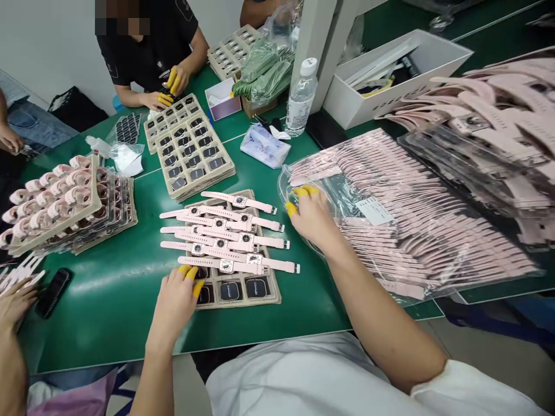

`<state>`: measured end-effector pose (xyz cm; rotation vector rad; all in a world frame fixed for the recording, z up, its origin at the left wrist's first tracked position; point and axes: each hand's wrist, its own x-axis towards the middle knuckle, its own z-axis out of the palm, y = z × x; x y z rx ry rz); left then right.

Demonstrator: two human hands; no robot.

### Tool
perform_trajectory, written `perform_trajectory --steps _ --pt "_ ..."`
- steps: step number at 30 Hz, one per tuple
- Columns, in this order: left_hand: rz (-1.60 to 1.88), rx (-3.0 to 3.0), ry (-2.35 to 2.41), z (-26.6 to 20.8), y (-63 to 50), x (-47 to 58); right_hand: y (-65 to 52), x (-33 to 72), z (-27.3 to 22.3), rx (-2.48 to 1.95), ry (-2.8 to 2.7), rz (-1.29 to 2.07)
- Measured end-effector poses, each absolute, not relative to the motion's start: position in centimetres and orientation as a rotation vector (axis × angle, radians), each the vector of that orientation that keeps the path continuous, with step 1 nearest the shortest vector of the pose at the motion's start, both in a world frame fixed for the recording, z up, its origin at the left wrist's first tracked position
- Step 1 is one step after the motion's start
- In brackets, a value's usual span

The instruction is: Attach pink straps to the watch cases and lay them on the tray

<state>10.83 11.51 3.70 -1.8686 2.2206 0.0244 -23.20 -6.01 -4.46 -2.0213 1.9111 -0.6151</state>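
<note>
Straps [390, 214], pink, soft and light, are lying bagged at right; the right hand [310, 216] is reaching in, fingers spread, gripping nothing. Left hand [176, 300] is resting open-fingered on the near tray [264, 297]; pinching strap ends looks best.

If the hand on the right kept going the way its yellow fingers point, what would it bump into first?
The right hand points up and left at the clear bag of pink straps. Its fingertips already seem to touch the bag's edge.

Green work table [121, 300], glossy, glare patches from overhead light. Plain white wall [52, 46] behind the far side. White upright post [323, 40] stands mid-table. Second green bench [433, 23] top right. Grey floor [477, 346] lower right.
</note>
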Motion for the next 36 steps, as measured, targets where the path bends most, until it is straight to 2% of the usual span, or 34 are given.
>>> perform_trajectory --steps 4,15,19,29,32,36 --pt "-0.008 -1.761 2.120 3.4 11.7 10.5 -8.2 -24.6 -6.3 -1.926 2.140 -0.556" --pt "0.082 -1.798 2.101 2.8 10.2 10.3 -9.9 -27.2 -6.5 -2.006 2.120 -0.627" --pt "0.241 -1.906 2.185 2.9 10.8 11.6 -9.8 -26.9 -6.9 -1.925 2.240 -0.623" --pt "1.063 -2.490 2.554 6.7 6.8 8.7 -8.8 -27.9 -7.1 -2.067 2.056 -0.559" --pt "1.568 -2.607 2.526 4.9 3.5 6.3 -9.0 -29.1 -7.3 -1.939 2.047 -0.533" --pt "2.402 -2.698 2.195 1.4 0.7 4.6 -9.1 -30.3 -6.1 -1.600 1.999 -0.380"
